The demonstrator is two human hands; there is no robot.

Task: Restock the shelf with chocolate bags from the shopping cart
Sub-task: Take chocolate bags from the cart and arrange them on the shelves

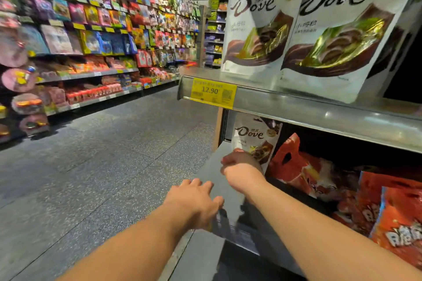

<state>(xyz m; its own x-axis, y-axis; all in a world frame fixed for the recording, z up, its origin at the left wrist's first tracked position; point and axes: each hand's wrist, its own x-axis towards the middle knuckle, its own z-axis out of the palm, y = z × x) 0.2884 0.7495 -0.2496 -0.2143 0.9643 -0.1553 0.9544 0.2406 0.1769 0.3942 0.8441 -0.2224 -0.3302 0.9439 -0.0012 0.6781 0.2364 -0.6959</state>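
Observation:
A white Dove chocolate bag [257, 138] stands upright at the left end of the lower grey shelf [212, 166]. My right hand [241, 165] is curled around its lower edge and hides the bag's bottom. My left hand [196, 201] rests on the front lip of that shelf with its fingers spread and nothing in it. Two more white Dove bags [258, 23] [338, 34] stand side by side on the upper shelf [308, 107]. The shopping cart is out of view.
Red-orange snack bags [303, 166] [402, 219] lie on the lower shelf to the right of the Dove bag. A yellow 12.90 price tag [213, 92] hangs on the upper shelf's rail. Across the grey speckled aisle floor [102, 155], long shelves [91, 29] hold packaged sweets.

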